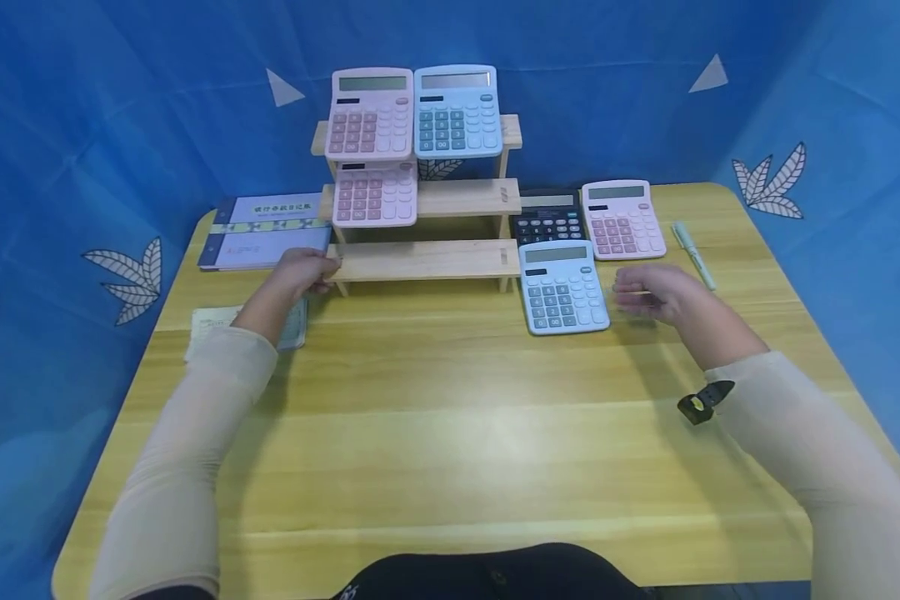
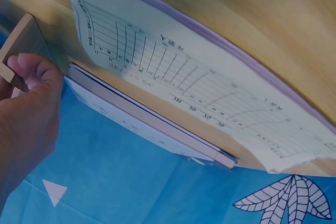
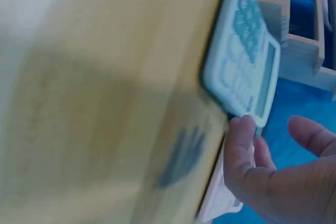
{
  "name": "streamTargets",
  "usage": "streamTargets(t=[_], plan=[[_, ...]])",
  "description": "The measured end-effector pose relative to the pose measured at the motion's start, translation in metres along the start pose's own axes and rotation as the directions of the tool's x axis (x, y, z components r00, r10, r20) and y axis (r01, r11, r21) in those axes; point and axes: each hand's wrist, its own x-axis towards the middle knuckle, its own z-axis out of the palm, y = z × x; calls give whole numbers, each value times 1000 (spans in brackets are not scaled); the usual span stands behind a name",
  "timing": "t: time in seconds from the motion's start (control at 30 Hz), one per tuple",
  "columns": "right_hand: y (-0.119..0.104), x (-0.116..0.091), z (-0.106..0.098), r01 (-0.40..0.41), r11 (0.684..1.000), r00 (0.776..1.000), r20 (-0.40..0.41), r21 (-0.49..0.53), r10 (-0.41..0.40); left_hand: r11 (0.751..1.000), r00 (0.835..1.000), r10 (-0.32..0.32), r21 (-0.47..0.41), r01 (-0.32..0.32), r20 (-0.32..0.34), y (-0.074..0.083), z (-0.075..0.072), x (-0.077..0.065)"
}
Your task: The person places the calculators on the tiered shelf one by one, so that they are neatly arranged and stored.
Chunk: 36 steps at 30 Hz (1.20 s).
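My left hand [image 1: 300,271] pinches the left end of the lowest board of a wooden tiered stand [image 1: 427,260]; the left wrist view shows thumb and fingers at the board's end [image 2: 20,45]. Over the table, my right hand [image 1: 656,292] is held with loose fingers and nothing in them, just right of a blue calculator [image 1: 565,287]. Behind that one lie a black calculator [image 1: 547,223], partly covered, and a pink calculator [image 1: 624,221]. A pink calculator [image 1: 371,117] and a blue calculator [image 1: 456,112] stand on the top tier, another pink calculator [image 1: 375,196] on the middle tier.
Left of the stand lies a purple-white account book [image 1: 266,237]. A printed form pad [image 1: 213,319] is partly hidden under my left forearm. A pale green pen [image 1: 693,254] lies at the right. Blue cloth [image 1: 607,100] hangs behind the wooden table [image 1: 450,433].
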Motion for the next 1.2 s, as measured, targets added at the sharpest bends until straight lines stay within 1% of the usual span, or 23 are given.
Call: streamTargets(t=[0.07, 0.13, 0.23, 0.3, 0.33, 0.4, 0.43, 0.53, 0.57, 0.63, 0.7, 0.77, 0.83, 0.9, 0.93, 0.97, 1.03, 1.1, 1.17, 1.2], plan=[[7, 1, -3, 2, 998, 1000, 10, -62, -1, 1000, 1000, -3, 1, 3, -3, 0, 0, 0], [13, 3, -1, -7, 990, 1000, 24, -140, 10, 1000, 1000, -5, -10, 5, -9, 0, 1, -1], [21, 7, 5, -42, 981, 997, 51, -191, 52, 1000, 1000, -10, -23, 10, -19, 0, 2, 0], [24, 9, 11, -62, 973, 997, 38, -222, 72, 1000, 1000, -11, -29, 10, -29, 1, 2, 0], [24, 10, 13, -58, 968, 997, 30, -245, 67, 1000, 999, -12, -28, 11, -35, 1, 3, 0], [26, 11, 18, -30, 941, 999, 2, -336, 33, 1000, 999, -12, -24, 11, -45, 1, 3, 0], [27, 11, 21, -12, 919, 1000, -6, -395, 11, 1000, 999, -15, -20, 14, -49, 0, 3, 0], [29, 13, 28, 42, 836, 999, -7, -548, -54, 1000, 998, -24, -14, 24, -59, -1, 4, 0], [30, 13, 30, 57, 809, 997, -1, -586, -72, 1000, 998, -24, -13, 23, -58, -1, 4, 0], [31, 12, 33, 84, 769, 995, 11, -634, -100, 1000, 998, -23, -14, 22, -56, -1, 4, 1], [33, 12, 34, 99, 744, 993, 13, -661, -121, 1000, 998, -19, -19, 18, -55, -1, 4, 1], [34, 10, 33, 96, 724, 992, 4, -684, -128, 1000, 998, -18, -20, 17, -55, -1, 5, 1], [35, 8, 32, 88, 716, 992, -7, -692, -128, 1000, 998, -19, -20, 18, -59, -1, 5, 1], [35, 7, 31, 82, 725, 992, -17, -684, -128, 1000, 998, -19, -17, 18, -60, -1, 6, 0], [36, 7, 30, 81, 734, 992, -19, -674, -127, 1000, 998, -20, -15, 20, -60, -1, 5, 0], [36, 6, 29, 87, 753, 992, -17, -652, -129, 1000, 998, -23, -13, 22, -58, 0, 5, 0], [36, 6, 28, 113, 808, 990, -2, -578, -140, 999, 998, -31, -10, 30, -54, 0, 5, 0], [36, 5, 27, 138, 869, 989, 24, -476, -143, 999, 998, -40, -12, 40, -52, 1, 6, -1], [35, 5, 25, 136, 926, 991, 56, -352, -124, 999, 997, -47, -12, 46, -55, 1, 5, -2], [35, 5, 25, 129, 946, 991, 73, -299, -112, 999, 997, -47, -13, 46, -56, 1, 5, -2]])
